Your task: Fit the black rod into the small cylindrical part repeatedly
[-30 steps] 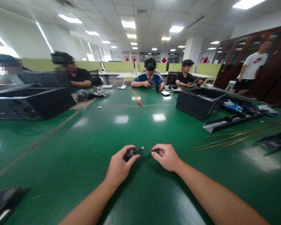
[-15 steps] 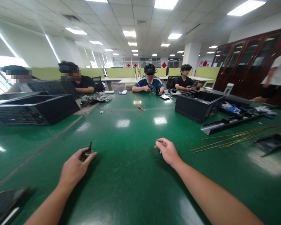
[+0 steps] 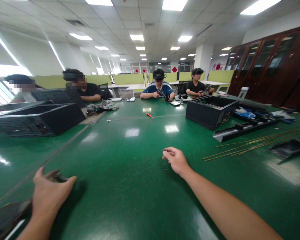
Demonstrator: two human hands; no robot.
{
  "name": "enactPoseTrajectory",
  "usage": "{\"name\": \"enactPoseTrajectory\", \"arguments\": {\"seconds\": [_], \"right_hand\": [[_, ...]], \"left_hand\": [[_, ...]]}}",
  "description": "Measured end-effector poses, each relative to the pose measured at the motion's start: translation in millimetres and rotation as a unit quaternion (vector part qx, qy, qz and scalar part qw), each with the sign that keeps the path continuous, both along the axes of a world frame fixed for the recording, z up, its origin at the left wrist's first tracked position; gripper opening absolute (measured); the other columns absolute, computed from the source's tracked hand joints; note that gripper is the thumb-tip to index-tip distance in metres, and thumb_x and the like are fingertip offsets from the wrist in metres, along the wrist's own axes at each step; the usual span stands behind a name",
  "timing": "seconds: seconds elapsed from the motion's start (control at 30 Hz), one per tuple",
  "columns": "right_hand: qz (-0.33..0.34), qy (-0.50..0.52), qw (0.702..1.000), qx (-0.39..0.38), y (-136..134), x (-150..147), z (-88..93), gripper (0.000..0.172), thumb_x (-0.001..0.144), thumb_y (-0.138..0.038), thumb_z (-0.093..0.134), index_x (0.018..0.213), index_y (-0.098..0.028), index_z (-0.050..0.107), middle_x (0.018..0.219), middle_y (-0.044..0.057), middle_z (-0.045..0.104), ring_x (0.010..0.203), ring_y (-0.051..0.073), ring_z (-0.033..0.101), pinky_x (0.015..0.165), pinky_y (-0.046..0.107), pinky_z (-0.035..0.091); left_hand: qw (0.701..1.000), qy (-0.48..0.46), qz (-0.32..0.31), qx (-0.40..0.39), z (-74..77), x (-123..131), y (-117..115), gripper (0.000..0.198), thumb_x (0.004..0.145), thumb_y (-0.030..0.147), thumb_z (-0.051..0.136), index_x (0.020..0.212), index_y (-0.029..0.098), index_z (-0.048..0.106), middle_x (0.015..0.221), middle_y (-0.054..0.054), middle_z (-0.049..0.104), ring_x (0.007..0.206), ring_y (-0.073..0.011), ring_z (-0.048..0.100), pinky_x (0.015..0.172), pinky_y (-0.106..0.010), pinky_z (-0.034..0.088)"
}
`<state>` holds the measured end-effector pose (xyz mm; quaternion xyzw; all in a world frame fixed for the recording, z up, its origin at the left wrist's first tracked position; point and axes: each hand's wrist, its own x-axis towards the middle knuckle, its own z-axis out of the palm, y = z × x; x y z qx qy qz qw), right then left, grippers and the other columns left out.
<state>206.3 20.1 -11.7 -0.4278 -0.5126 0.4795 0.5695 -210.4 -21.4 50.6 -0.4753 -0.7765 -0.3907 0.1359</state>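
My left hand (image 3: 48, 193) is low at the left over the green table (image 3: 125, 200), thumb and fingers spread wide and slightly blurred. A small dark metal part (image 3: 62, 179) shows between the thumb and fingers; its lower side is hidden, and whether it touches the hand is unclear. Farther right, my right hand (image 3: 176, 160) hovers just above the table with its fingertips pinched together. A tiny dark bit shows at those fingertips, too small to name. A flat dark panel (image 3: 7, 216) lies beside my left wrist, partly covered by it.
An orange screwdriver (image 3: 150, 115) lies mid-table. Black computer cases stand at left (image 3: 50, 121) and right (image 3: 210, 113). Thin brass-coloured rods (image 3: 240, 148) and a black metal rail (image 3: 242, 130) lie at right. Several people sit along the far side.
My left hand has moved left and toward me, its fingers spreading around the metal part, whose upright stem no longer shows. My right hand stays nearly in place. A person standing at right has left view.
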Motion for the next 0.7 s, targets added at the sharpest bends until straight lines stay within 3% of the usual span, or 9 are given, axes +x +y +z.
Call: {"name": "enactPoseTrajectory", "arguments": {"seconds": [0.07,0.1,0.2,0.27,0.37,0.47,0.57,0.63,0.7], "right_hand": [[0.024,0.069,0.997,-0.02,-3.9,-4.5,3.5,0.041,0.074,-0.046,0.074,0.095,-0.011,0.069,0.068,0.004,0.067,0.059,0.013,0.057,0.053,0.024,0.037],[0.047,0.111,0.992,-0.034,-6.5,-7.3,4.9,0.043,0.072,-0.047,0.075,0.095,-0.011,0.069,0.066,0.003,0.065,0.056,0.012,0.055,0.053,0.024,0.036],[0.205,0.159,0.962,-0.083,-16.3,-15.6,7.5,0.048,0.074,-0.054,0.075,0.094,-0.01,0.071,0.062,0.004,0.065,0.051,0.01,0.052,0.051,0.023,0.034],[0.283,0.14,0.943,-0.102,-22.5,-18.8,8.4,0.051,0.076,-0.056,0.072,0.094,-0.008,0.071,0.058,0.004,0.064,0.047,0.009,0.048,0.048,0.022,0.029],[0.327,0.117,0.932,-0.106,-28.7,-19.1,10.3,0.053,0.077,-0.058,0.071,0.092,-0.007,0.071,0.056,0.005,0.064,0.044,0.008,0.044,0.044,0.022,0.022],[0.334,0.115,0.929,-0.11,-30.8,-17.7,12.7,0.055,0.074,-0.062,0.072,0.087,-0.008,0.07,0.053,0.003,0.063,0.042,0.007,0.041,0.043,0.022,0.021],[0.339,0.108,0.928,-0.113,-29.4,-16.6,13.0,0.054,0.074,-0.064,0.071,0.081,-0.01,0.069,0.054,0.003,0.064,0.04,0.006,0.039,0.044,0.022,0.024],[0.349,0.101,0.925,-0.114,-26.2,-14.4,11.4,0.057,0.079,-0.066,0.064,0.083,-0.009,0.069,0.058,0.005,0.068,0.038,0.005,0.035,0.045,0.022,0.029],[0.354,0.098,0.922,-0.122,-21.1,-10.5,8.7,0.061,0.087,-0.066,0.053,0.093,-0.009,0.07,0.063,0.007,0.071,0.035,0.003,0.03,0.048,0.023,0.035]], "left_hand": [[0.996,0.013,-0.022,0.088,5.4,19.1,-4.2,0.106,0.063,0.045,0.076,0.148,0.012,0.023,0.132,-0.018,0.058,0.113,-0.0308,0.062,0.092,-0.045,0.053],[0.992,0.022,-0.048,0.116,8.6,33.6,-6.3,0.102,0.065,0.045,0.075,0.148,0.014,0.025,0.134,-0.016,0.057,0.118,-0.0299,0.06,0.098,-0.045,0.05],[0.966,0.013,-0.24,0.095,14.7,93.7,-11.4,0.06,0.076,0.047,0.069,0.129,0.021,0.056,0.109,-0.007,0.07,0.102,-0.0258,0.067,0.1,-0.044,0.05],[0.91,-0.05,-0.411,0.012,12.6,139.6,-13.2,0.042,0.079,0.044,0.067,0.115,0.022,0.067,0.104,-0.006,0.071,0.094,-0.0235,0.069,0.093,-0.04,0.054],[0.823,-0.113,-0.552,-0.072,1.5,197.5,-13.4,0.033,0.077,0.035,0.072,0.108,0.024,0.073,0.104,-0.007,0.072,0.095,-0.0232,0.068,0.087,-0.036,0.056],[0.796,-0.191,-0.57,-0.074,-11.4,229.6,-12.3,0.019,0.078,0.03,0.071,0.094,0.022,0.076,0.095,-0.007,0.072,0.088,-0.0209,0.068,0.081,-0.033,0.056],[0.792,-0.257,-0.552,-0.052,-15.7,235.8,-12.2,0.016,0.077,0.032,0.071,0.085,0.019,0.076,0.091,-0.008,0.072,0.083,-0.0199,0.068,0.077,-0.031,0.057],[0.805,-0.273,-0.525,-0.04,-9.3,225.4,-13.0,0.021,0.076,0.036,0.072,0.087,0.018,0.074,0.089,-0.008,0.073,0.081,-0.0201,0.069,0.077,-0.032,0.058],[0.844,-0.268,-0.464,-0.017,4.0,200.5,-14.1,0.032,0.076,0.041,0.071,0.098,0.017,0.072,0.089,-0.008,0.075,0.08,-0.0207,0.071,0.078,-0.033,0.059]]}}
